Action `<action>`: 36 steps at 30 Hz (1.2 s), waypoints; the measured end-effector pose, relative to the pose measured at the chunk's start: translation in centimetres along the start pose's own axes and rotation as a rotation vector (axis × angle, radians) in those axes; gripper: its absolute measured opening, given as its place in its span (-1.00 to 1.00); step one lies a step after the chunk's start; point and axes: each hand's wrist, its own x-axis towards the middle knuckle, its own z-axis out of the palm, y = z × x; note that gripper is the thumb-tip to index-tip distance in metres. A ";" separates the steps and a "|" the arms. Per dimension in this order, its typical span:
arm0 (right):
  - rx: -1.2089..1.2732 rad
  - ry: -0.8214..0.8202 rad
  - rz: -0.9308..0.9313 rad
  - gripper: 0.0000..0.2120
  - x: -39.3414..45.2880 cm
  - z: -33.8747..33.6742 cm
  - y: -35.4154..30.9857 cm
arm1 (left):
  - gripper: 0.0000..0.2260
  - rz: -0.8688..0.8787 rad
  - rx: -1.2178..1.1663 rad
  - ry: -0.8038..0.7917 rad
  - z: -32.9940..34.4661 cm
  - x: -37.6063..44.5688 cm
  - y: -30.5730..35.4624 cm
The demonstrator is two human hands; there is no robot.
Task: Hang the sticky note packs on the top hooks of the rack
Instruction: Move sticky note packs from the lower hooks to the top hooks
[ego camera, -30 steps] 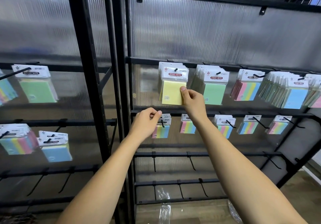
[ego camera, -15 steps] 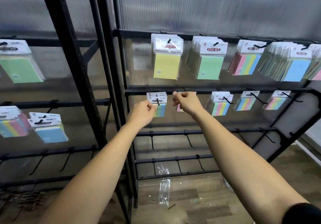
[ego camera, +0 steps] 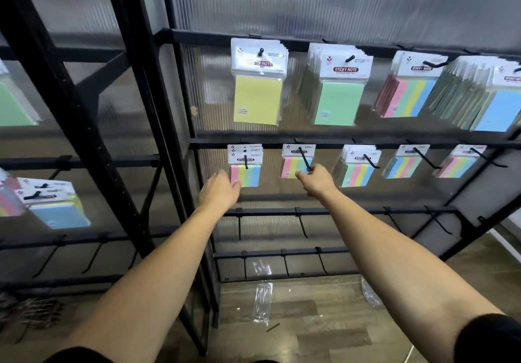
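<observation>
Up front in the head view, the left hand (ego camera: 221, 193) rests its relaxed fingers against the lower edge of the striped sticky note packs (ego camera: 245, 165) hanging on the second-row hook of the black metal rack (ego camera: 282, 144). The right hand (ego camera: 317, 179) pinches the tip of the neighbouring black hook (ego camera: 304, 158), which carries another striped pack (ego camera: 296, 162). Above, a yellow pack (ego camera: 258, 92) hangs on a top hook.

Two bare forearms end in the left hand (ego camera: 220, 193) and the right hand (ego camera: 317, 181). Short black sleeves (ego camera: 490, 337) show near the upper arms; no rings or watch visible.
</observation>
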 end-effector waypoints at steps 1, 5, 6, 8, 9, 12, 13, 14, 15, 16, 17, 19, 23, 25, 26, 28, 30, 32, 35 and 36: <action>-0.010 -0.009 0.002 -0.52 0.5 -0.1 0.1 | -0.59 -0.014 0.012 0.003 0.2 0.3 0.1; -0.042 -0.056 0.012 -0.45 1.8 -0.3 0.3 | -0.50 -0.066 0.031 0.025 1.0 1.3 0.5; -0.044 -0.066 0.013 -0.45 2.0 -0.3 0.3 | -0.50 -0.074 0.029 0.030 1.2 1.4 0.5; -0.050 -0.068 0.004 -0.46 2.4 -0.2 0.5 | -0.53 -0.083 0.024 0.033 1.7 1.8 0.5; -0.053 -0.066 -0.006 -0.48 2.8 -0.2 0.7 | -0.56 -0.085 0.022 0.034 1.9 2.0 0.5; -0.069 -0.049 -0.035 -0.57 3.4 -0.2 0.9 | -0.64 -0.089 0.011 0.049 2.5 2.4 0.7; -0.077 -0.042 -0.035 -0.60 3.6 -0.3 1.1 | -0.65 -0.094 0.009 0.056 2.6 2.5 0.8; -0.079 -0.039 -0.031 -0.62 3.6 -0.4 1.1 | -0.65 -0.100 0.004 0.062 2.8 2.5 0.9; -0.072 -0.044 -0.028 -0.65 3.7 -0.5 1.1 | -0.65 -0.110 -0.005 0.066 3.0 2.6 1.0; -0.057 -0.055 -0.026 -0.66 3.7 -0.6 1.1 | -0.65 -0.121 -0.016 0.066 3.1 2.6 1.1; -0.040 -0.065 -0.021 -0.66 3.7 -0.6 1.2 | -0.65 -0.128 -0.024 0.065 3.3 2.6 1.1; 0.010 -0.075 -0.009 -0.68 3.5 -0.7 1.4 | -0.66 -0.131 -0.041 0.067 3.7 2.6 1.2; 0.101 -0.045 -0.030 -0.68 2.7 -0.5 2.0 | -0.71 -0.113 -0.132 0.082 4.1 1.9 1.1; 0.091 -0.024 -0.053 -0.69 2.3 -0.3 2.4 | -0.74 -0.099 -0.172 0.099 4.2 1.5 0.8; 0.089 -0.011 -0.060 -0.68 1.9 -0.2 2.6 | -0.76 -0.086 -0.191 0.102 4.2 1.2 0.6; 0.086 0.043 -0.072 -0.65 1.0 0.1 3.1 | -0.77 -0.052 -0.220 0.093 4.2 0.7 0.2; 0.088 0.096 -0.084 -0.63 -0.4 0.4 3.5 | -0.73 -0.022 -0.222 0.091 3.9 -0.1 -0.2; 0.090 0.149 -0.102 -0.61 -2.0 0.5 3.7 | -0.73 0.004 -0.221 0.095 3.6 -0.9 -0.5; 0.107 0.225 -0.116 -0.59 -4.5 0.4 3.9 | -0.73 0.014 -0.247 0.082 3.4 -2.6 -1.0; 0.114 0.244 -0.120 -0.59 -5.4 0.4 4.0 | -0.70 0.007 -0.262 0.077 3.4 -3.2 -1.2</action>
